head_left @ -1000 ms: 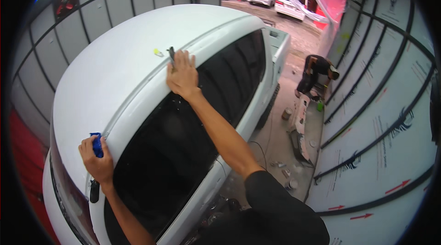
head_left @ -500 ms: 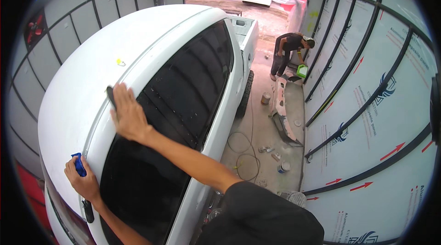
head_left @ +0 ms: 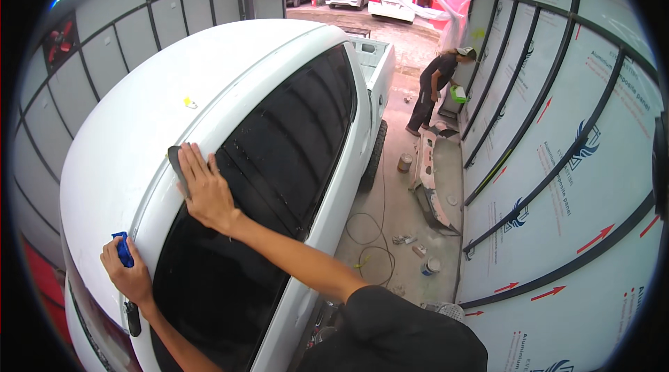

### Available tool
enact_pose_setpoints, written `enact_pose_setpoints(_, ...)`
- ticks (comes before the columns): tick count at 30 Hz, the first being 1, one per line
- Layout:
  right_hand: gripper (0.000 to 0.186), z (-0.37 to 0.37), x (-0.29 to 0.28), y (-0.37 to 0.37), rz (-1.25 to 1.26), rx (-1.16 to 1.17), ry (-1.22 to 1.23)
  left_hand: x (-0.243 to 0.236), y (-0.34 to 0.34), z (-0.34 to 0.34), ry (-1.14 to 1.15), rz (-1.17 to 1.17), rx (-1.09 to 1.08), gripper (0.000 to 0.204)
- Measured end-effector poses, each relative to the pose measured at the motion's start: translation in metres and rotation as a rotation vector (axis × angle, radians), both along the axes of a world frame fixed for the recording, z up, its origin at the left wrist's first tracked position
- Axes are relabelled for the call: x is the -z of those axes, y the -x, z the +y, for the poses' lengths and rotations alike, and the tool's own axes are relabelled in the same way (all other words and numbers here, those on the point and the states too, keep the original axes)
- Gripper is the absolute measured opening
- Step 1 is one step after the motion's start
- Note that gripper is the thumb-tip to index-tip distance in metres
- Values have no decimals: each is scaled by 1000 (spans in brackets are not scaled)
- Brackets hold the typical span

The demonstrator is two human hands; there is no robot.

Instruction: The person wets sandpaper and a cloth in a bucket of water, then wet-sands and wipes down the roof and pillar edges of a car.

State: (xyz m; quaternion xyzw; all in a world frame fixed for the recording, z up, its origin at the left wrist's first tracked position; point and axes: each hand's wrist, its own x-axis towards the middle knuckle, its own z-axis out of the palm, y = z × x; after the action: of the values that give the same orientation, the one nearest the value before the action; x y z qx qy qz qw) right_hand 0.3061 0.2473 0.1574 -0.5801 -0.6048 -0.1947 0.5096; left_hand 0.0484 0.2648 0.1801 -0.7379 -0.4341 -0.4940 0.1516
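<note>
Under the flat fingers of my right hand (head_left: 209, 194) a dark grey pad (head_left: 178, 167) is held against the side rail of the white truck roof (head_left: 153, 114), just above the dark side window (head_left: 279, 121). Nearer the windscreen, my left hand (head_left: 127, 274) is curled around a small crumpled blue piece (head_left: 123, 250), whose exact kind I cannot make out. That hand rests at the front corner of the roof. A small yellow and white scrap (head_left: 189, 102) lies on the roof beyond my right hand.
To the right, a pinkish bumper (head_left: 425, 173) lies on the floor near cans (head_left: 431, 266) and a coiled hose (head_left: 369, 246). A person (head_left: 440, 89) stands behind it by a green container (head_left: 458, 94). Panelled walls (head_left: 557, 163) enclose both sides.
My right hand and the pad have slid slightly along the roof edge toward the front of the truck. My left hand stays in place. The person at the back has straightened a little.
</note>
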Motion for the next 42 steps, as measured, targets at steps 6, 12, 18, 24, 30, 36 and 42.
enact_pose_setpoints(6, 58, 32, -35, -91, 128, 261, 78, -4, -19, -2, -28, 11, 48, 18)
enact_pose_setpoints(12, 63, 9, -9, -39, 1, 66, 48, 0, -4, -2, 7, 14, -21, 19)
enact_pose_setpoints(18, 65, 32, -17, -45, 126, 223, 93, -3, -12, -2, 8, -3, 4, 19)
enact_pose_setpoints(24, 64, 27, -33, -76, -1, 292, 70, -5, -12, -3, -6, -11, 54, 18)
enact_pose_setpoints(30, 72, 16, 3, 5, 94, 30, 36, -2, -3, -1, -15, 11, 8, 17)
enact_pose_setpoints(36, 66, 40, -36, -87, 74, 388, 101, -8, -21, -8, -25, -18, 69, 16)
enact_pose_setpoints(42, 69, 20, -9, -44, -71, 167, 46, -5, -10, -8, -3, -16, 42, 16)
